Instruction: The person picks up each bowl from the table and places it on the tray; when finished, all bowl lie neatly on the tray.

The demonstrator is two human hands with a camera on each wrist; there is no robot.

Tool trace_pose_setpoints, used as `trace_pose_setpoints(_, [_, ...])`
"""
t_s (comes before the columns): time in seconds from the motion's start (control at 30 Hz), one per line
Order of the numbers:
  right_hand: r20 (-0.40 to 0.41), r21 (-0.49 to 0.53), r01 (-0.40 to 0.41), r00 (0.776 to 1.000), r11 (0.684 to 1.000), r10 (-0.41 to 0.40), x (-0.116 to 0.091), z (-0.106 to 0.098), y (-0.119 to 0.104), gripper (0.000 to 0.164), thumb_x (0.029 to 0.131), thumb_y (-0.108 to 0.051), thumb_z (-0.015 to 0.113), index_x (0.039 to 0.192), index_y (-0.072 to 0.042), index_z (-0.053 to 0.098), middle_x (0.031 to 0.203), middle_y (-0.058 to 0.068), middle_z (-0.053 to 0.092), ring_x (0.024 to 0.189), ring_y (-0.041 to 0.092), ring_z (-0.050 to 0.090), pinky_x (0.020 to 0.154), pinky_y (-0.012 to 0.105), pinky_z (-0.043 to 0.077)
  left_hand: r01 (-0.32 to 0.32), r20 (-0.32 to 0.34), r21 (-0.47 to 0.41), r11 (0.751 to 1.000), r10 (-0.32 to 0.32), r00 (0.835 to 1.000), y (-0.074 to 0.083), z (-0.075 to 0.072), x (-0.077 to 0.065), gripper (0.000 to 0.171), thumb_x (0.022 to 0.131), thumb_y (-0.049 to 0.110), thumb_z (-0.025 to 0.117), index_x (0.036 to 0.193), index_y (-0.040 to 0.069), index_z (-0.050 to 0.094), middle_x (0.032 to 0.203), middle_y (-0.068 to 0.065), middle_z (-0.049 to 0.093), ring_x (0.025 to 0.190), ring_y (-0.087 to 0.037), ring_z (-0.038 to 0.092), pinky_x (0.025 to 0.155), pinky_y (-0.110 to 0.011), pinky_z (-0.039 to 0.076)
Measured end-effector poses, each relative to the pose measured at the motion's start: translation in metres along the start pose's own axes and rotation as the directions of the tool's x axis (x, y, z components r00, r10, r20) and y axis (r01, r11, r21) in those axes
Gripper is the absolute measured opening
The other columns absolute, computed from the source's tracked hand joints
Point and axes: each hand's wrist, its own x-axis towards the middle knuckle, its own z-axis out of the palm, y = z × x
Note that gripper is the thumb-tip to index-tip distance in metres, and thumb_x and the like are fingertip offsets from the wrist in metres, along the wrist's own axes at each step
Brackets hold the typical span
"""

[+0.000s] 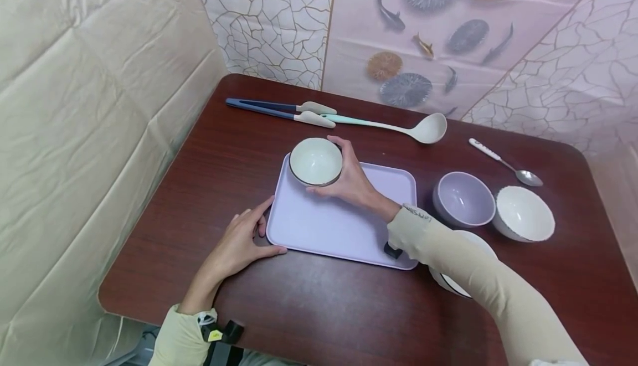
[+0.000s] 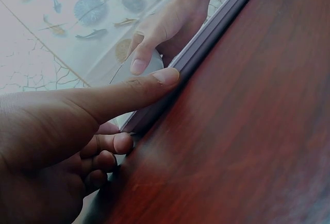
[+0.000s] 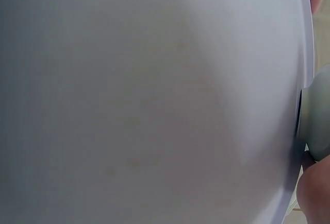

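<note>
A small white bowl point(image 1: 315, 161) with a dark rim is over the far left corner of the lilac tray point(image 1: 319, 227). My right hand point(image 1: 346, 175) holds it from the right, thumb on the near side and fingers on the far side. In the right wrist view, the bowl point(image 3: 317, 113) is low at the tray's edge; I cannot tell whether it rests there. At the tray's near left corner, my left hand point(image 1: 244, 241) touches the edges with extended thumb and index finger. In the left wrist view, that thumb point(image 2: 139, 94) lies along the rim.
Blue tongs point(image 1: 279, 110) and a ladle point(image 1: 389, 124) lie along the back. To the right are a purple bowl point(image 1: 464, 199), a white bowl point(image 1: 524, 214) and a spoon point(image 1: 505, 162). Another white bowl point(image 1: 451, 285) is partly hidden under my right forearm.
</note>
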Motion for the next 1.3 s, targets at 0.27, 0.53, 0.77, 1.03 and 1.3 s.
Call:
trace_pose_setpoints(0.27, [-0.012,-0.013,-0.024,1.0,1.0,0.024,0.001,0.002,0.02,0.113,0.059,-0.019,0.096,0.146,-0.004,0.026,0.142,0.013,0.037,0.127,0.027,0.044,0.103,0.046,0.036,0.003,0.003,0.002,1.0,-0.003,1.0,0.001,0.001,0.0,0.103,0.067,0.04,0.09,0.15,0.007,0.038,0.082,0.004,0.047,0.07,-0.013,0.039,0.08,-0.041,0.026])
trace_pose_setpoints(0.53, [-0.008,-0.07,-0.077,0.997,0.995,0.077,-0.007,-0.01,0.041,0.122,0.057,-0.04,0.095,0.149,-0.014,0.02,0.147,0.005,0.031,0.127,0.012,0.04,0.104,0.037,0.035,-0.016,0.019,-0.001,1.0,0.016,1.0,0.009,0.007,0.008,0.102,0.067,0.039,0.091,0.15,0.008,0.039,0.082,0.003,0.048,0.07,-0.014,0.04,0.081,-0.044,0.028])
trace_pose_setpoints(0.77, [0.055,-0.078,-0.041,0.997,0.996,0.046,-0.008,-0.022,0.028,0.126,0.059,-0.037,0.094,0.152,-0.007,0.016,0.149,0.015,0.029,0.133,0.018,0.034,0.107,0.036,0.031,0.01,-0.008,0.004,1.0,-0.01,1.0,0.013,0.008,0.004,0.104,0.064,0.037,0.093,0.15,0.01,0.04,0.081,0.004,0.047,0.069,-0.014,0.039,0.085,-0.046,0.029])
trace_pose_setpoints(1.03, [-0.012,-0.029,-0.091,0.996,0.995,0.091,-0.024,-0.071,0.008,0.106,0.066,-0.025,0.093,0.148,-0.01,0.028,0.143,0.009,0.041,0.134,0.026,0.039,0.11,0.043,0.029,0.006,-0.014,-0.003,1.0,-0.006,1.0,0.014,0.01,0.003,0.104,0.064,0.041,0.092,0.149,0.011,0.04,0.082,0.003,0.047,0.069,-0.014,0.039,0.076,-0.038,0.025])
trace_pose_setpoints(1.3, [-0.128,0.065,-0.063,0.989,0.996,0.071,-0.042,-0.125,-0.035,0.087,0.072,0.003,0.083,0.143,0.006,0.031,0.136,0.022,0.046,0.13,0.034,0.042,0.11,0.046,0.028,0.011,-0.019,0.012,1.0,-0.011,1.0,0.013,0.009,0.0,0.103,0.065,0.042,0.091,0.149,0.011,0.04,0.082,0.003,0.048,0.07,-0.013,0.039,0.079,-0.038,0.024])
